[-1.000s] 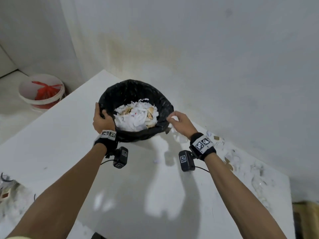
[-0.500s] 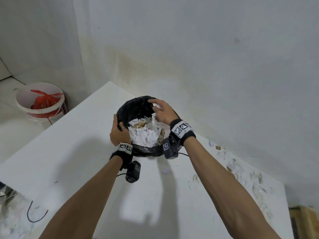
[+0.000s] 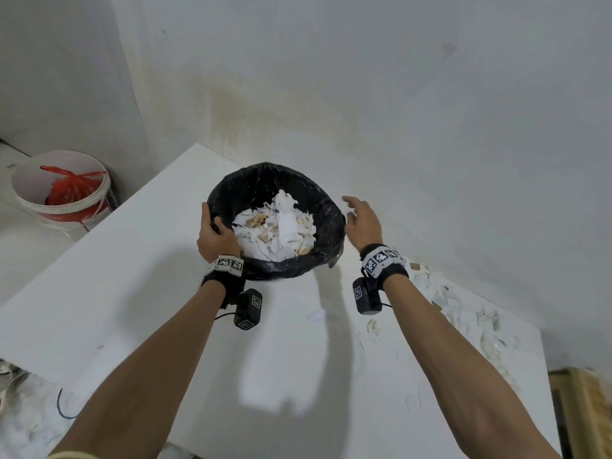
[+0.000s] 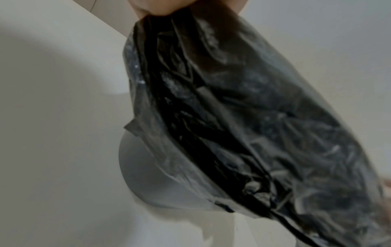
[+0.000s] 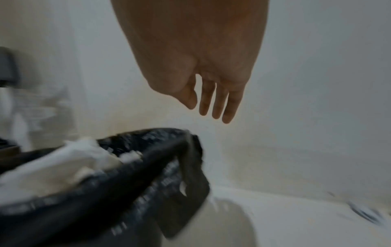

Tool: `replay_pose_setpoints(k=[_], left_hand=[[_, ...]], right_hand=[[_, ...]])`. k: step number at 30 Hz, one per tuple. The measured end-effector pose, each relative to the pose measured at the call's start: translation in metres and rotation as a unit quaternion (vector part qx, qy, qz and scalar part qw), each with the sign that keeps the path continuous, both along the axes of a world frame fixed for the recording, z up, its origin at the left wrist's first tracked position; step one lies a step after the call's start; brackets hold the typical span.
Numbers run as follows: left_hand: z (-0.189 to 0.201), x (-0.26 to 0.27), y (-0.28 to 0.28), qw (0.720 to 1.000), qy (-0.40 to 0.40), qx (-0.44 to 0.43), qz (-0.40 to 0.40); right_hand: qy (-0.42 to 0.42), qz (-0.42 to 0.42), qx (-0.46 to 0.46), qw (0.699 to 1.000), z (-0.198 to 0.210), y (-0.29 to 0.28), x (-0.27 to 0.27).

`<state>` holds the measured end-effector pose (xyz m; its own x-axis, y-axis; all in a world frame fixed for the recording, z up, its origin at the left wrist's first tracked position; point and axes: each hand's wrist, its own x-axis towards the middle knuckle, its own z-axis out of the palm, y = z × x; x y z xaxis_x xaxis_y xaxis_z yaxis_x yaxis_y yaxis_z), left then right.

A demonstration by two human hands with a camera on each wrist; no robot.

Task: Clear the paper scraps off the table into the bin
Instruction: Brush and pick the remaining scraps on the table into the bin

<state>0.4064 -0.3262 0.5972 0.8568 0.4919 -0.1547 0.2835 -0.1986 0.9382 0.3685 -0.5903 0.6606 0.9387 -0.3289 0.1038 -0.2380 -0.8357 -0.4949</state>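
The right hand [image 3: 362,220] is held empty beside the black-bagged round bin [image 3: 326,207], fingers [image 5: 215,102] straight and slightly spread; the rim is gripped by the left hand [image 3: 215,240]. Torn white paper scraps [image 3: 463,313] lie along the white table [image 3: 132,293]'s right edge: another handful must be gathered.

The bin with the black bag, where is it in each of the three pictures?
Head: bin at centre, on the table, left hand gripping its rim.
Left wrist: bin fills the middle and right, seen from outside.
Right wrist: bin at lower left.
Shared landmark: the black bag.
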Motion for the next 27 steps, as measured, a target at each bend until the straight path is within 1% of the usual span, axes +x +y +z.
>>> replay_pose_setpoints(k=[2,4,7,11,15,18,21,23,25,27], left_hand=[[0.001,0.004,-0.004,1.000,-0.001,0.018,0.012],[0.001,0.009,-0.008,0.999,0.007,0.027,0.027],[-0.002,0.012,-0.014,0.998,-0.003,0.026,0.054],[-0.008,0.012,-0.023,0.995,-0.020,0.019,0.098],[-0.015,0.014,-0.027,0.988,-0.023,0.025,0.149],[-0.019,0.014,-0.030,0.984,-0.030,0.033,0.171],[-0.022,0.014,-0.032,0.981,-0.027,0.034,0.188],[-0.024,0.015,-0.032,0.980,-0.028,0.042,0.190],[-0.026,0.015,-0.032,0.980,-0.031,0.053,0.192],[-0.027,0.015,-0.032,0.979,-0.027,0.057,0.194]], right_hand=[[0.035,-0.046,0.004,0.998,-0.022,-0.030,-0.016],[0.110,-0.057,0.002,0.992,-0.052,-0.055,-0.029],[0.202,-0.033,-0.001,0.979,-0.095,-0.079,-0.039],[0.259,-0.002,0.004,0.966,-0.140,-0.098,-0.033],[0.275,0.031,0.012,0.961,-0.174,-0.112,-0.009],[0.270,0.066,0.006,0.960,-0.195,-0.119,0.014],[0.281,0.076,0.016,0.956,-0.214,-0.122,0.028],[0.286,0.082,0.012,0.955,-0.222,-0.119,0.031],[0.274,0.095,0.006,0.957,-0.225,-0.108,0.026],[0.269,0.137,0.000,0.953,-0.226,-0.091,0.010]])
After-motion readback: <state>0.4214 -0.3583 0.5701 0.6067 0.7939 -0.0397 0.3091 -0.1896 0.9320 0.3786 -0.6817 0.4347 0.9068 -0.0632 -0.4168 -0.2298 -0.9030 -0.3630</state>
